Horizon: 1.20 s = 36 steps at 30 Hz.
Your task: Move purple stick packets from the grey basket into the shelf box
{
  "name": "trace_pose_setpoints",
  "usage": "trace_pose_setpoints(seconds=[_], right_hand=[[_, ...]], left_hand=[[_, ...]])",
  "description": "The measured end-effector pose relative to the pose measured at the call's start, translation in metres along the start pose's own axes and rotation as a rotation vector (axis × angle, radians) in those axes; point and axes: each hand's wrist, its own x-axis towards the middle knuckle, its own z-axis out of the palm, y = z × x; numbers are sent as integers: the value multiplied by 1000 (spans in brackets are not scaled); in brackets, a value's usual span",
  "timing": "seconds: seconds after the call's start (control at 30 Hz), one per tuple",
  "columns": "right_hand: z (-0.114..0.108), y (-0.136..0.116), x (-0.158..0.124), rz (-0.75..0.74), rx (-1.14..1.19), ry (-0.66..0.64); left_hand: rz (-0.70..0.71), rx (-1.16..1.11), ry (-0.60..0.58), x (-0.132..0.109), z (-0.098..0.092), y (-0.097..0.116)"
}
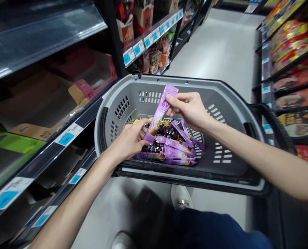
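Note:
A slim purple sachet [159, 112] is held slantwise over the grey shopping basket [234, 103]. My right hand [188, 107] pinches its upper end between thumb and fingers. Around its lower end close the fingers of my left hand [133, 138]. Below both hands, a pile of similar purple sachets [178, 147] lies in the left part of the basket. Mixed among them are black packets [171, 134], and a bit of yellow packaging [165, 123] shows behind. My left hand hides part of the pile.
To the left stands a shelf with price tags [68, 135] and open display cartons [31, 131]. Further along are snack packets [155, 59]. The right-hand rack [266, 72] holds bagged goods. A pale aisle floor [218, 45] stretches ahead; my shoe [181, 197] is below the basket.

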Motion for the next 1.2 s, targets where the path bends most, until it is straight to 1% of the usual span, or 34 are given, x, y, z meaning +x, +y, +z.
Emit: trace_pose_setpoints(seconds=[0.5,0.77,1.03,1.2], right_hand=[[-1,1,0,37,14,-28],[-1,0,0,77,13,-19],[-2,1,1,55,16,-47],[-2,1,1,74,18,-47]], left_hand=[[-3,18,-25,0,0,-1],[-7,12,-37,0,1,-3],[-15,9,-51,0,1,-2],[-9,3,-62,0,1,-2]])
